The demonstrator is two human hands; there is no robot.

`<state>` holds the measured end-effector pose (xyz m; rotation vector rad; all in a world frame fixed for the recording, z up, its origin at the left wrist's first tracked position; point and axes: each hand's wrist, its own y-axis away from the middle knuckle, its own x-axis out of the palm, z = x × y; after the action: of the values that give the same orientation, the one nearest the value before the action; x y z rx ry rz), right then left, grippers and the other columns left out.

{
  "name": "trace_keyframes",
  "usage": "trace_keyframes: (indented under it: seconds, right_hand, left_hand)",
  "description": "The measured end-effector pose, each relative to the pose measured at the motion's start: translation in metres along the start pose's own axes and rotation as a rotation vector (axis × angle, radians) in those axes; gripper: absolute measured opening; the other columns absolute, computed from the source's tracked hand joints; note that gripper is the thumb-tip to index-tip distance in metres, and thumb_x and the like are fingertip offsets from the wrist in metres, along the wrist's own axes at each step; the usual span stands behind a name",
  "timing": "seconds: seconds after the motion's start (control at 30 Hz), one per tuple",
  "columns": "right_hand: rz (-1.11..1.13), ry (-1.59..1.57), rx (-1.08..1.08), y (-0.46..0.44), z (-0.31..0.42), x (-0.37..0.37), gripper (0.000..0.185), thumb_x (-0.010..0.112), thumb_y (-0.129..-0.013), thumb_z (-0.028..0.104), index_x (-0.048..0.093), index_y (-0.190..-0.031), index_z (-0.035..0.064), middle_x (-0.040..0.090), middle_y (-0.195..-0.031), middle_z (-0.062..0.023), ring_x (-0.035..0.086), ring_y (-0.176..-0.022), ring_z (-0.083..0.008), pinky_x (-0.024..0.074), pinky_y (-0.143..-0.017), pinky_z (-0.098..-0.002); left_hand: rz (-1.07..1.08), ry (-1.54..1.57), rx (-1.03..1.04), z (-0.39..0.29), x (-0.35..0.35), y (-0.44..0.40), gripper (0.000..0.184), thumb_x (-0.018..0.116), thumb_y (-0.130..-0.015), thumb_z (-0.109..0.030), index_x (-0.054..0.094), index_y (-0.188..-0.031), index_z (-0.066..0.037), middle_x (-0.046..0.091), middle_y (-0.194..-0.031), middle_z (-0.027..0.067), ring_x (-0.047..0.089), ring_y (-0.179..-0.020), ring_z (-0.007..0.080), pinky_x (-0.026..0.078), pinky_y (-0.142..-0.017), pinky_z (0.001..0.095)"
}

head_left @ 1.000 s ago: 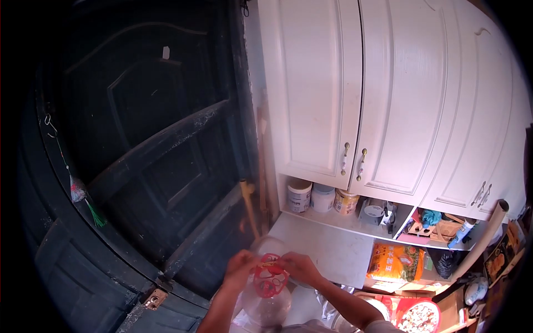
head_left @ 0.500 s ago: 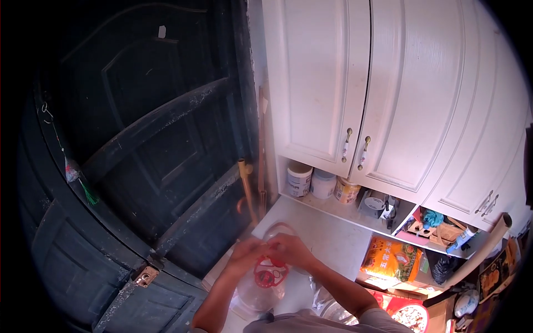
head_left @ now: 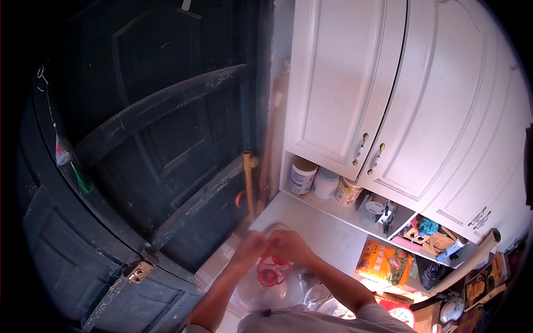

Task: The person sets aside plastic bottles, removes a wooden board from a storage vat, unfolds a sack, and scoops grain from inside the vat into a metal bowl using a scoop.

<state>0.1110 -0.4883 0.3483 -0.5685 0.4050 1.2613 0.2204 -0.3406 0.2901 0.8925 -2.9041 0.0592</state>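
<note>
My left hand point(head_left: 250, 251) and my right hand point(head_left: 291, 247) meet over the white countertop, fingers pinched together. A bit of red shows between the fingertips, but what they hold is too small to make out. Just below the hands is a red plastic lid with a loop handle point(head_left: 268, 277), on what looks like a large clear container point(head_left: 258, 297). A pale red curved rim point(head_left: 276, 226) shows behind the hands, mostly hidden by them.
A dark panelled door point(head_left: 166, 139) stands on the left, white cupboards point(head_left: 344, 83) on the right. Tubs point(head_left: 303, 176) line the shelf under the cupboards. An orange bag point(head_left: 383, 262) lies lower right, near a long cardboard tube point(head_left: 469, 263). A yellowish pole point(head_left: 248, 180) leans in the corner.
The head view has shifted, so the cupboards and door sit differently in frame. Both hands stay together at the fingertips above the red lid, with only slight finger movement.
</note>
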Motion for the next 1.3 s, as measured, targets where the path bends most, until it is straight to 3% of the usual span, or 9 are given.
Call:
trace_keyframes:
  seconds: [0.27,0.43,0.57,0.6,0.83,0.97,1.0,1.13,1.3]
  right_hand:
    - [-0.059,-0.214,-0.112,-0.042,0.051,-0.006,0.011,0.058,-0.083,0.000,0.048,-0.088,0.0027,0.052,-0.068,-0.0006,0.047,-0.066,-0.0040,0.0396,-0.057,-0.0225]
    - [-0.232,-0.372,-0.213,-0.086,0.091,-0.054,0.010,0.056,-0.084,-0.001,0.048,-0.088,0.0050,0.056,-0.071,-0.0015,0.054,-0.065,-0.0085,0.0430,-0.061,-0.0234]
    - [-0.269,-0.502,-0.289,-0.121,0.161,-0.108,0.007,0.052,-0.086,-0.001,0.048,-0.088,0.0046,0.054,-0.066,-0.0014,0.051,-0.063,-0.0094,0.0405,-0.059,-0.0231]
    - [-0.282,-0.462,-0.302,-0.128,0.179,-0.118,0.006,0.053,-0.086,-0.001,0.050,-0.088,0.0043,0.054,-0.065,-0.0014,0.051,-0.063,-0.0094,0.0408,-0.060,-0.0232]
    - [-0.328,-0.313,-0.376,-0.171,0.247,-0.161,0.005,0.056,-0.084,0.000,0.056,-0.089,0.0010,0.058,-0.070,-0.0047,0.055,-0.066,-0.0115,0.0462,-0.064,-0.0237]
    - [-0.468,-0.421,-0.373,-0.193,0.268,-0.177,0.006,0.055,-0.086,0.000,0.051,-0.090,0.0006,0.058,-0.069,-0.0081,0.058,-0.063,-0.0163,0.0515,-0.057,-0.0284]
    - [-0.478,-0.434,-0.384,-0.199,0.270,-0.182,0.005,0.054,-0.086,-0.001,0.051,-0.090,0.0002,0.059,-0.070,-0.0096,0.059,-0.063,-0.0170,0.0516,-0.058,-0.0291]
    - [-0.422,-0.436,-0.378,-0.226,0.278,-0.199,0.005,0.057,-0.088,0.003,0.053,-0.089,0.0005,0.062,-0.072,-0.0088,0.061,-0.063,-0.0170,0.0531,-0.059,-0.0273]
    - [-0.319,-0.340,-0.427,-0.260,0.298,-0.226,0.006,0.058,-0.087,0.001,0.053,-0.087,-0.0014,0.063,-0.074,-0.0123,0.063,-0.065,-0.0189,0.0531,-0.058,-0.0299]
  left_hand:
    - [0.087,0.214,0.122,-0.075,-0.033,0.009,0.025,0.059,-0.092,-0.011,0.049,-0.115,-0.007,0.054,-0.111,0.0054,0.052,-0.107,0.0150,0.040,-0.098,0.0302]
    - [-0.147,0.038,0.647,-0.104,-0.090,0.031,0.042,0.064,-0.088,-0.020,0.049,-0.123,-0.003,0.051,-0.128,0.0102,0.043,-0.127,0.0217,0.026,-0.111,0.0377]
    - [-0.412,0.115,0.506,-0.050,-0.151,0.028,0.041,0.065,-0.088,-0.020,0.053,-0.124,-0.006,0.050,-0.132,0.0078,0.042,-0.128,0.0207,0.030,-0.108,0.0342]
    - [-0.444,0.045,0.449,-0.028,-0.159,0.023,0.038,0.054,-0.096,-0.033,0.051,-0.126,-0.008,0.050,-0.133,0.0089,0.043,-0.126,0.0215,0.029,-0.108,0.0374]
    - [-0.068,0.605,0.225,0.016,-0.126,-0.015,0.064,0.039,-0.096,-0.055,0.035,-0.143,-0.011,0.041,-0.143,0.0110,0.035,-0.135,0.0259,0.032,-0.108,0.0464]
    - [0.097,0.852,0.480,0.029,-0.120,-0.039,0.052,0.043,-0.097,-0.031,0.033,-0.144,-0.012,0.040,-0.144,0.0108,0.043,-0.130,0.0281,0.040,-0.105,0.0453]
    - [0.027,0.856,0.488,0.019,-0.116,-0.038,0.061,0.054,-0.089,-0.010,0.030,-0.145,-0.013,0.041,-0.143,0.0108,0.046,-0.128,0.0269,0.042,-0.104,0.0424]
    - [-0.128,0.544,0.461,-0.008,-0.110,-0.060,0.089,0.063,-0.075,0.012,0.020,-0.148,-0.015,0.038,-0.145,0.0103,0.043,-0.130,0.0268,0.042,-0.104,0.0423]
    - [-0.096,0.541,0.719,-0.053,-0.092,-0.080,0.089,0.074,-0.078,-0.010,0.020,-0.149,-0.014,0.035,-0.146,0.0122,0.041,-0.131,0.0301,0.042,-0.102,0.0452]
